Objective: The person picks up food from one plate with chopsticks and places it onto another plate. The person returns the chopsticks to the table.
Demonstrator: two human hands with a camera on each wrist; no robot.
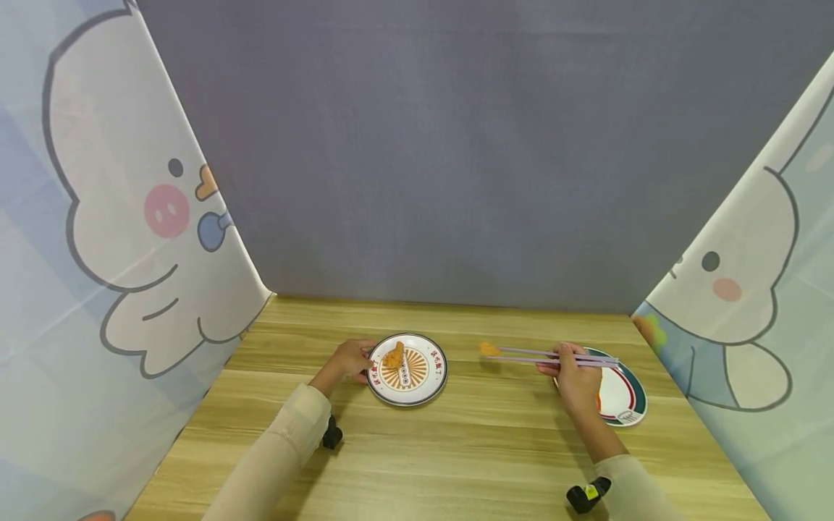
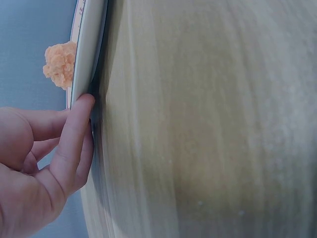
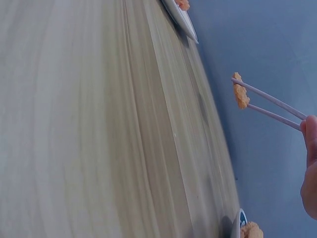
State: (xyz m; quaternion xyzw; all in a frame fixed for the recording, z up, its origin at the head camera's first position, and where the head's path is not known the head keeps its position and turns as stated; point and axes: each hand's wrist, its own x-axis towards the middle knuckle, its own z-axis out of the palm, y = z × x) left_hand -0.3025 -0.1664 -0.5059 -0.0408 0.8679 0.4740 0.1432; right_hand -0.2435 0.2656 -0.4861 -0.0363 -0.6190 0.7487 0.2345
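In the head view, the left hand [image 1: 352, 359] pinches the left edge of the left plate [image 1: 426, 380], maybe so it won't slide. A lump [image 1: 394, 356] sits there. The right hand [image 1: 576, 376] is curled round two sticks [image 1: 521, 359]. They hold a piece [image 1: 489, 349] over the bench [image 1: 456, 449], between that plate and the right plate [image 1: 617, 394].

In the left wrist view, the finger gap is just rim-thin. The lump looks orange and bumpy.

In the right wrist view, the stick tips grip the piece apart, probably so it won't drop. It is orange, thin and rough.
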